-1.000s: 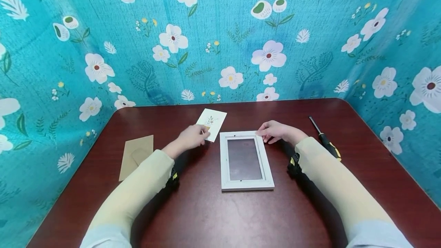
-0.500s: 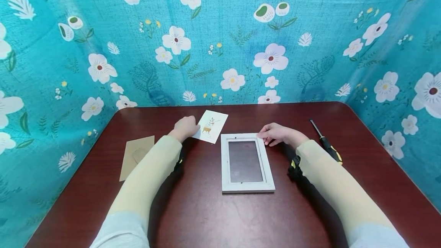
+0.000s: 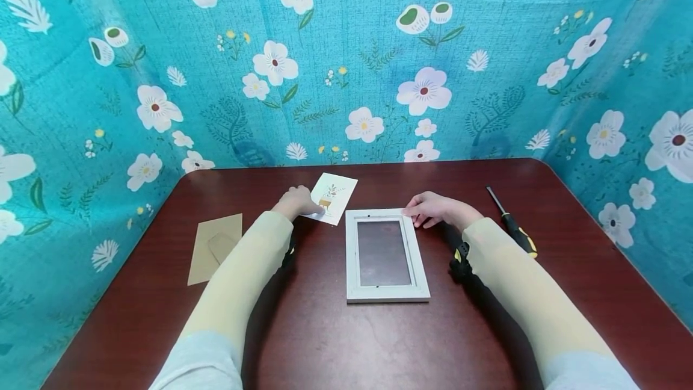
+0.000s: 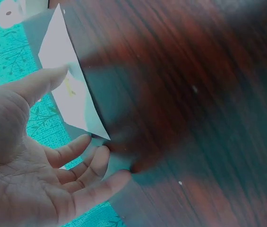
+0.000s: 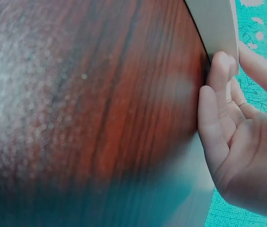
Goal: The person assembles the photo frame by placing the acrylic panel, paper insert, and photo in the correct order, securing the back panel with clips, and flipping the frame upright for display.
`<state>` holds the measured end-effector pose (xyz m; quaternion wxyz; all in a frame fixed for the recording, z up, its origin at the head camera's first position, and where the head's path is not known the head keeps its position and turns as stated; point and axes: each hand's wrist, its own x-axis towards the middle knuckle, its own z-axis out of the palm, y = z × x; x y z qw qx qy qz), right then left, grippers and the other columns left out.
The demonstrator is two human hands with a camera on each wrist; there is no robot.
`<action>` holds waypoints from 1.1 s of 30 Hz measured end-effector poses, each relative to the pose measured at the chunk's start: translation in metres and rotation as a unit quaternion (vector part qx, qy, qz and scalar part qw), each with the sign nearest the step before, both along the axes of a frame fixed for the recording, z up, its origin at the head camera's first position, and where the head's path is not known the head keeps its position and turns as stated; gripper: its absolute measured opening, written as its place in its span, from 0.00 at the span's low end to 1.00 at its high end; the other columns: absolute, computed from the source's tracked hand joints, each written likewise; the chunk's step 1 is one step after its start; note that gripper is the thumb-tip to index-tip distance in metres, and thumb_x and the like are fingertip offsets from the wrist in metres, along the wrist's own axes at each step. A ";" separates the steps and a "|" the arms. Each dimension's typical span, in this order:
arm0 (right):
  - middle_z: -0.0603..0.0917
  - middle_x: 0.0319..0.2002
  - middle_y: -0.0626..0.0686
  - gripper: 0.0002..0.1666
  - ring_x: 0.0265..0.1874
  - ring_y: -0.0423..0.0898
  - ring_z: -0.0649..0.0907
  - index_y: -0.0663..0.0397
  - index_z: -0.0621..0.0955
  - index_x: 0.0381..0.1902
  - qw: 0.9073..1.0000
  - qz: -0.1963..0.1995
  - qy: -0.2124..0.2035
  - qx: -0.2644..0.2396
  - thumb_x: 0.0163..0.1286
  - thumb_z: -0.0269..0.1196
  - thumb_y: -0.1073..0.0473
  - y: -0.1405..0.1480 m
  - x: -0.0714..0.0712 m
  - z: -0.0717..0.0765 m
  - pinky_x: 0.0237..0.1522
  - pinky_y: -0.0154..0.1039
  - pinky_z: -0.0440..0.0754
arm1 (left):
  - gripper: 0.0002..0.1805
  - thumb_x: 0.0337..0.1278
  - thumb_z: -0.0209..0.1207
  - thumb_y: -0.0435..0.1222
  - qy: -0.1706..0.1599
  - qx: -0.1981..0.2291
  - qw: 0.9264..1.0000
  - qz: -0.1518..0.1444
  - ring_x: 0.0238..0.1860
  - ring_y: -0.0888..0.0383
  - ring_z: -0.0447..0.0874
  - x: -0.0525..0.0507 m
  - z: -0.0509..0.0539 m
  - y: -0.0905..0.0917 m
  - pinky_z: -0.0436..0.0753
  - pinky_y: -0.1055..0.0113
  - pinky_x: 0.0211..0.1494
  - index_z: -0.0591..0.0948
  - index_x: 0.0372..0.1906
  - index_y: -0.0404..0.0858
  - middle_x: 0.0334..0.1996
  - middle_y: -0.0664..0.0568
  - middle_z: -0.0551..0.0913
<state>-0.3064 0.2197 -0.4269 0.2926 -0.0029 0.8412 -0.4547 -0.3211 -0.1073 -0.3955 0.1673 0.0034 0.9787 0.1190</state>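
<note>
A white printed card (image 3: 338, 193) with a plant-in-pot drawing lies at the far middle of the table, tilted slightly askew. My left hand (image 3: 298, 201) is at its left lower corner. In the left wrist view the thumb (image 4: 53, 79) reaches over the card (image 4: 62, 56), while the other fingers spread loosely beside its edge; whether the thumb touches the card is unclear. A white picture frame (image 3: 352, 257) lies flat, its opening showing a dark grey pane. My right hand (image 3: 435, 208) holds the frame's far right corner, thumb on top and fingers against the side.
A tan backing board (image 3: 203, 251) with a stand flap lies on the left, partly behind my left sleeve. Beyond my right forearm rests a screwdriver (image 3: 517, 233) with a black and yellow handle. A turquoise floral curtain (image 3: 335, 59) surrounds the dark red table (image 3: 390, 348).
My left hand left the card's printed middle for its left side, and its thumb now extends over the lower corner. The right hand and the picture frame stay put.
</note>
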 end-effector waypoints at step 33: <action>0.79 0.26 0.51 0.20 0.26 0.41 0.80 0.64 0.75 0.50 1.000 0.013 0.001 0.000 0.71 0.62 0.53 0.000 -0.001 0.001 0.32 0.38 0.79 | 0.23 0.48 0.69 0.37 -0.026 0.083 0.995 0.045 0.38 0.51 0.74 0.000 0.013 0.001 0.75 0.61 0.43 0.78 0.48 0.30 0.40 0.42 0.79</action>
